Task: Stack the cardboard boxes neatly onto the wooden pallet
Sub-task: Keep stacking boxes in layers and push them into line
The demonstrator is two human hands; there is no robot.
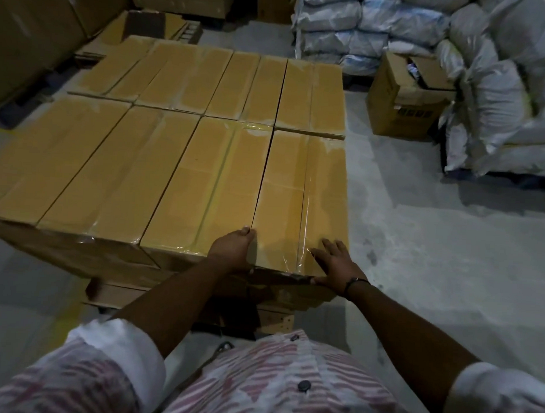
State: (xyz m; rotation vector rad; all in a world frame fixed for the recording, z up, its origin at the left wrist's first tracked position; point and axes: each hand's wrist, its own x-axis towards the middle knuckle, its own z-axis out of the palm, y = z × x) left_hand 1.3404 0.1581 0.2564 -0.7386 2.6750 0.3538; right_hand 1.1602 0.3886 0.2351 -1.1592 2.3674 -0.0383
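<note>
end box [299, 201]: long narrow carton at the near right corner of the stack's [161, 159] top layer; sits tight against its neighbour, lid level with the rest
left hand [232, 248]: on the near end of the end box, right at the seam with the neighbour; fingers curl up over the top edge, so it's gripping that corner
right hand [335, 264]: flat on the lid by the right corner; fingers straight and spread, thumb down on the near face; pressing, not grasping
weight: probably fairly hefty, judging by the length and both hands being on it; hard to be sure from a look
stiffness: corrugated walls look stiff and square; the long span could sag a bit if lifted by one end only
slip: clear tape [306, 207] runs down the lid seam and over the near end, shiny; palms would likely slide there, bare cardboard should grip better
where to hold: both ends, or under the long bottom edges; flat palms on the end face for nudging
wooden pallet: buried under the stack; can't really make it out
nearby: white sacks [491, 99] off to the right, well apart from the stack
</note>
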